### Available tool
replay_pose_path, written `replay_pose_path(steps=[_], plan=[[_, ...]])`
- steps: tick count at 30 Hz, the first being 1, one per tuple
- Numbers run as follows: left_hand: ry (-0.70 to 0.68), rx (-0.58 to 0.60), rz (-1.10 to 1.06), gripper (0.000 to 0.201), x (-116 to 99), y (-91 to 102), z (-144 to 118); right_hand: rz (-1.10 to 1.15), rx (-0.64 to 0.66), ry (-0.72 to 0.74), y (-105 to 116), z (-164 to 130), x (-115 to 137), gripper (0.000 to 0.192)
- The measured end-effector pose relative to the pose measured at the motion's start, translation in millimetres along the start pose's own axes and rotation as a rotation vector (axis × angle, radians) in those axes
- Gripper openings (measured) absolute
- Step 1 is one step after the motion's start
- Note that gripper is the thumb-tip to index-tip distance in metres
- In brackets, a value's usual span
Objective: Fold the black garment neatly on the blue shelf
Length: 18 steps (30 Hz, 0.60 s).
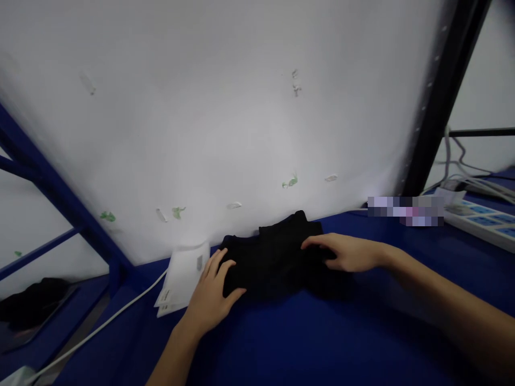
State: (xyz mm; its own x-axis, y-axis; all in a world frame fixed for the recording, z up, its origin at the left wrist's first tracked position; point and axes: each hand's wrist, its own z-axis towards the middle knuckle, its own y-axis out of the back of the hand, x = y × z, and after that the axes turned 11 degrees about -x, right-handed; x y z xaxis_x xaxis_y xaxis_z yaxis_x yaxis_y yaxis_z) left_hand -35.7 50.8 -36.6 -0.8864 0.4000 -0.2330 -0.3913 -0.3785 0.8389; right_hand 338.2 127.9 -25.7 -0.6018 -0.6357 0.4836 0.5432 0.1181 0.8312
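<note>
Black cloth (277, 257), folded into a thick, lumpy bundle, lies on a blue table (322, 343) close to the far white wall (221, 118). Just left of it rests a white paper packet (181, 279) with a white cable (100, 327) running past it. The left hand (213, 295) lies flat on the cloth's left edge, fingers spread. The right hand (346, 252) rests loosely open on its right side, fingertips pressing down. Far right sits a power strip (483, 225).
</note>
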Motion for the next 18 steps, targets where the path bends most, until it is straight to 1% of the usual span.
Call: replay_pose_path(steps=[2, 4, 5, 7, 9, 11, 13, 15, 16, 17, 18], plan=[[-0.083, -0.03, -0.056, 0.026, -5, 2.3, 1, 0.003, -0.085, 0.002, 2, -2, 1, 0.052], [-0.147, -0.057, -0.088, 0.014, -8, 3.3, 2, -0.044, -0.2, 0.01, 2, -3, 2, 0.04], [-0.165, -0.071, -0.096, 0.012, -8, 3.0, 2, -0.076, -0.255, 0.016, 1, -2, 4, 0.035], [-0.169, -0.098, -0.101, 0.014, -6, 0.8, 2, -0.132, -0.336, 0.036, -2, -1, 8, 0.031], [-0.137, -0.136, -0.1, 0.018, -3, -2.8, 3, -0.168, -0.354, 0.042, -3, 0, 11, 0.029], [-0.086, -0.185, -0.096, 0.022, 1, -6.7, 3, -0.16, -0.283, 0.019, -3, -2, 11, 0.024], [-0.034, -0.228, -0.09, 0.024, 5, -10.1, 4, -0.118, -0.145, -0.018, 0, -5, 8, 0.024], [0.003, -0.247, -0.093, 0.025, 8, -12.2, 4, -0.088, -0.009, -0.039, 4, -10, 4, 0.028], [0.013, -0.247, -0.098, 0.025, 9, -12.7, 3, -0.082, 0.037, -0.038, 6, -12, 1, 0.03], [0.019, -0.242, -0.103, 0.025, 9, -12.7, 3, -0.078, 0.06, -0.03, 9, -13, -1, 0.032], [0.02, -0.234, -0.108, 0.025, 8, -12.4, 3, -0.072, 0.052, -0.023, 11, -14, -3, 0.036]])
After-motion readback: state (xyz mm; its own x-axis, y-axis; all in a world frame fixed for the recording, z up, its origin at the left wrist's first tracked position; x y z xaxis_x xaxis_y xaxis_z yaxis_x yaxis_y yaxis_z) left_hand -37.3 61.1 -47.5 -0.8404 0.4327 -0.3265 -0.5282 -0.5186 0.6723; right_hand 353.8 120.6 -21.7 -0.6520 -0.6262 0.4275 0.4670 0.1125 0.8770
